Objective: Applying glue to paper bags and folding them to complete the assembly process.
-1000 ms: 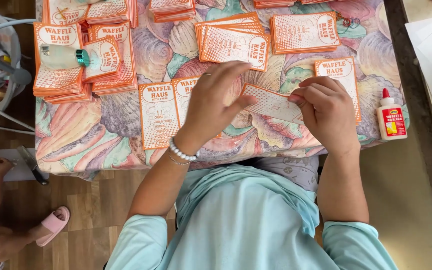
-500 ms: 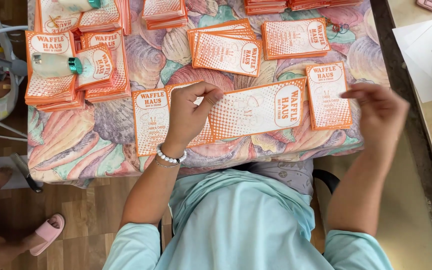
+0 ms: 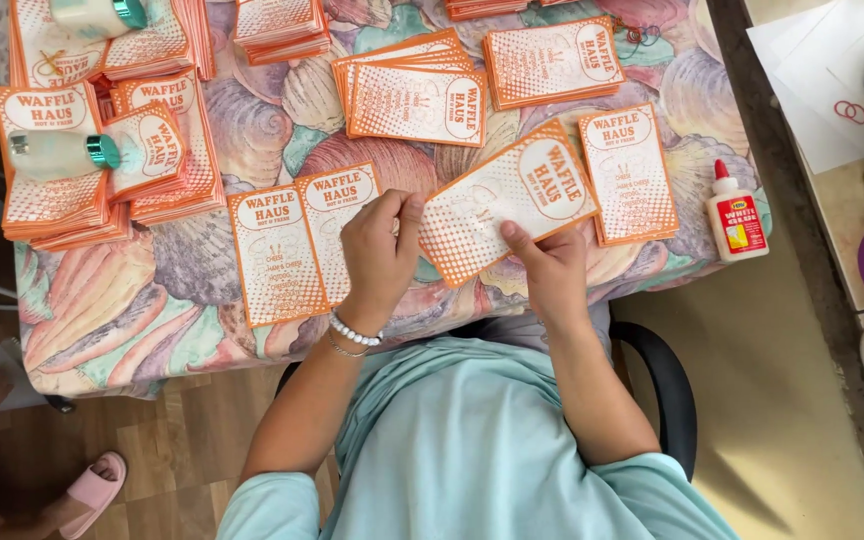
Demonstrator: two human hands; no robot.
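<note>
Both hands grasp one orange-and-white printed card (image 3: 507,205), tilted above the worktop (image 3: 152,310): my left hand (image 3: 380,250) pinches its left edge between thumb and fingers, my right hand (image 3: 550,268) grips its lower edge with the thumb on top. Beneath my left hand lie two matching cards (image 3: 297,240) side by side, flat on the shell-patterned cloth. Just right of the held card rests another small stack (image 3: 630,185); beyond it a white glue bottle (image 3: 737,215) with a red cap lies near the worktop edge. Further stacks of cards (image 3: 417,95) fill the far side, two of them weighted by pale bottles (image 3: 62,155) at far left.
</note>
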